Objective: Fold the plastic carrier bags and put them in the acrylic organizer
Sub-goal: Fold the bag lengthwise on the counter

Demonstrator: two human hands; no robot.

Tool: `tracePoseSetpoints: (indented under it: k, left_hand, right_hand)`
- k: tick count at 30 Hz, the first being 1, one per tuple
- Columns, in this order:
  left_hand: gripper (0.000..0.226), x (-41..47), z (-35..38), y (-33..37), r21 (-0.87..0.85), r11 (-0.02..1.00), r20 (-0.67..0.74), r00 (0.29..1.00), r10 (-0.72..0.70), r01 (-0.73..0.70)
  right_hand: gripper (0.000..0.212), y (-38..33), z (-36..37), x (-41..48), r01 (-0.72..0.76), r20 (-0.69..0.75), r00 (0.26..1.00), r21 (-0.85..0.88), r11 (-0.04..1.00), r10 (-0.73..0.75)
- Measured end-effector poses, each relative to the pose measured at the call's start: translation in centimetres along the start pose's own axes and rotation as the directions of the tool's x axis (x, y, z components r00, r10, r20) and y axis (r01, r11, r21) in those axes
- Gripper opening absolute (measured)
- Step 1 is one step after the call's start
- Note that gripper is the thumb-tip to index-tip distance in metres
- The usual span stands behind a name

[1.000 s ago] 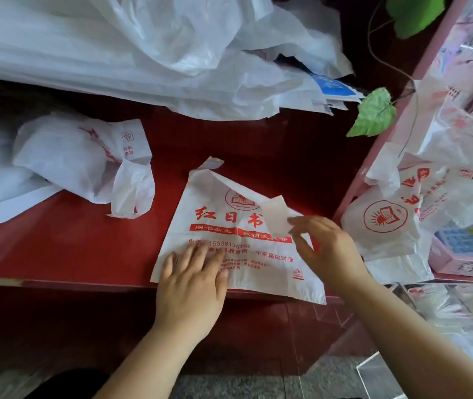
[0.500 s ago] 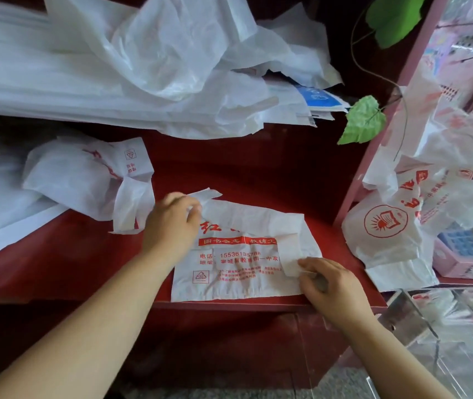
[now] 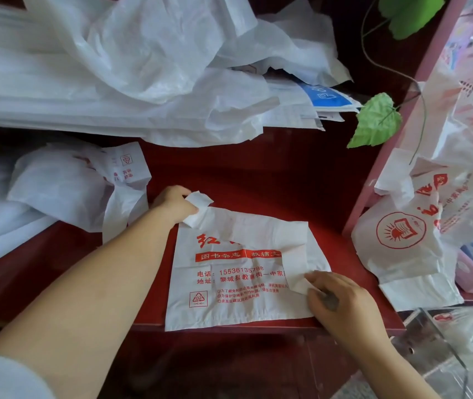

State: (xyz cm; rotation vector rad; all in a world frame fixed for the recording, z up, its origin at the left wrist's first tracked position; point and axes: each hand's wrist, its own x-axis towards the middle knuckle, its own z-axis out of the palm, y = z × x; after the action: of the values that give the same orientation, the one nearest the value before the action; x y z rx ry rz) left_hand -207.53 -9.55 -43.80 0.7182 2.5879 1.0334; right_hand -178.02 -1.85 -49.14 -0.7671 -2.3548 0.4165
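White thin plastic carrier bag with red print (image 3: 238, 283) lies flat on the dark red table (image 3: 258, 182), near its front edge, probably so it creases cleanly. The left hand (image 3: 173, 204) reaches out on a straight forearm, its grip pinched round the bag's far-left handle strip (image 3: 199, 208), seemingly to fold it inward. The right hand (image 3: 341, 300), wrist bent, pinches the right handle strip (image 3: 297, 272), laid over the print. The clear acrylic organizer (image 3: 442, 345) sits at lower right, apart from the bag.
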Motion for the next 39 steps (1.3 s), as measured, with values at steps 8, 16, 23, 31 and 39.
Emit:
tracePoseSetpoints:
  k: [8, 16, 23, 31, 39]
  left_hand:
    - [0.044, -5.1, -2.8, 2.4, -0.332, 0.898, -0.167, 0.955, 0.244, -0.288]
    - [0.050, -13.1, -1.7, -3.3, -0.144, 0.874, 0.030, 0.881, 0.472, -0.464]
    - [0.040, -14.4, -0.7, -4.2, 0.152, 0.858, 0.093, 0.871, 0.482, -0.491]
    - [0.037, -12.1, -1.5, -1.2, -0.190, 0.895, -0.011, 0.912, 0.410, -0.404]
    - [0.055, -7.9, 2.4, -0.8, 0.504, 0.756, 0.391, 0.891, 0.231, -0.417]
  right_hand:
    - [0.010, -0.3, -1.9, 1.0, 0.111, -0.070, 0.991, -0.002, 0.994, -0.111]
    - [0.016, 1.9, -3.6, -1.0, 0.165, 0.078, 0.984, -0.067, 0.984, -0.159]
    - [0.018, 1.0, -4.1, -0.6, -0.020, 0.187, 0.982, 0.091, 0.996, 0.003]
    - [0.024, 0.5, -5.0, 0.8, -0.268, 0.155, 0.959, 0.230, 0.936, 0.236]
    - [0.043, -4.2, -0.5, 8.0, 0.109, 0.449, 0.893, -0.135, 0.985, -0.037]
